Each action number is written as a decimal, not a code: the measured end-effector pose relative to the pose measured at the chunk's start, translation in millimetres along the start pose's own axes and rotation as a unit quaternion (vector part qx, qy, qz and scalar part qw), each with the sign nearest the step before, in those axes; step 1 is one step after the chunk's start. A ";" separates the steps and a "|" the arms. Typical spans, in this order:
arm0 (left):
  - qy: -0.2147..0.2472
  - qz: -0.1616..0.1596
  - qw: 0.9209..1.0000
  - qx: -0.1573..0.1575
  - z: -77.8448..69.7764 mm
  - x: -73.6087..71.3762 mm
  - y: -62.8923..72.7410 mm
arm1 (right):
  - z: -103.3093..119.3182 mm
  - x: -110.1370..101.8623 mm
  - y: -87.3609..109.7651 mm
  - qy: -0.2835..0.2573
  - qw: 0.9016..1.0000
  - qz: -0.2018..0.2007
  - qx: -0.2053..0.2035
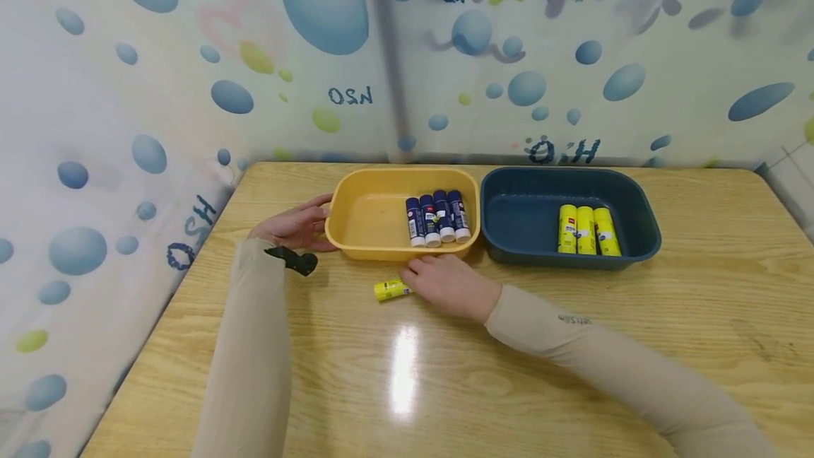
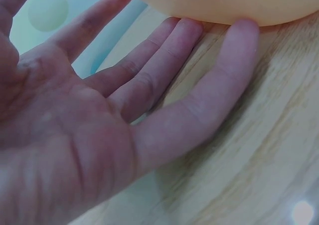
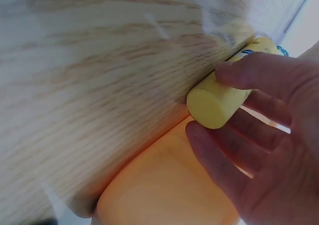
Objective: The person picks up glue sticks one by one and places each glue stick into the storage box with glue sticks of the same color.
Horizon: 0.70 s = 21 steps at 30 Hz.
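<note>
A yellow glue stick [image 1: 391,290] lies on the table in front of the yellow bin [image 1: 369,214]. My right hand [image 1: 453,287] holds it by its right part; in the right wrist view the thumb rests on the glue stick [image 3: 213,103] with curled fingers along its other side. At the yellow bin's left end, my left hand [image 1: 295,227] touches the outer wall with extended fingertips, palm bare in the left wrist view. Several dark blue glue sticks [image 1: 437,219] with white ends lie side by side inside that bin.
A dark blue bin [image 1: 521,225] stands against the yellow bin's right side, with three yellow glue sticks [image 1: 586,230] in it. Both bins sit near the back edge of the wooden table [image 1: 509,387]. A patterned sheet [image 1: 407,76] hangs behind and at the left.
</note>
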<state>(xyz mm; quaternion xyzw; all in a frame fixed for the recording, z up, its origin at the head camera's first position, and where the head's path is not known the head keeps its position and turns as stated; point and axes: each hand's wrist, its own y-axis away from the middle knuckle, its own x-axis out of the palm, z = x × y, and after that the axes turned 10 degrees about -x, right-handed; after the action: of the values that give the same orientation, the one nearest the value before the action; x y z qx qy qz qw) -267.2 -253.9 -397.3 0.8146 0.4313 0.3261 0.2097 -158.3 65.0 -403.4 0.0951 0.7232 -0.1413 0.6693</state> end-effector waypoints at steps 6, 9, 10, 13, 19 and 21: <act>-0.013 0.009 1.000 0.005 -0.1 -2.0 -0.3 | -0.9 -2.0 1.1 -0.017 1.000 0.006 -0.004; -0.012 0.011 1.000 0.007 0.0 -2.6 -0.8 | 0.1 -5.4 3.5 -0.034 0.999 0.015 -0.001; -0.012 0.011 1.000 0.008 0.0 -2.7 -1.0 | 0.4 -6.3 4.5 -0.037 0.999 0.016 0.000; -0.005 0.003 1.000 0.007 0.2 -2.3 -2.0 | 1.4 -9.4 7.5 -0.035 0.999 0.016 -0.001; -0.004 -0.011 1.000 0.004 0.0 -1.4 -3.3 | 1.6 -15.6 15.9 -0.020 1.000 0.007 -0.008; -0.010 -0.010 1.000 0.004 0.0 -1.8 -3.5 | 1.1 -17.5 19.9 -0.019 1.000 0.000 -0.011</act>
<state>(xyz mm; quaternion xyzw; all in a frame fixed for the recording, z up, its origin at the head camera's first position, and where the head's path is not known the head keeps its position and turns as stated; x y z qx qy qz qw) -270.0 -253.5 -400.1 0.8141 0.4392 0.3141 0.2136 -149.2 84.3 -387.6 0.0853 0.7117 -0.1351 0.6840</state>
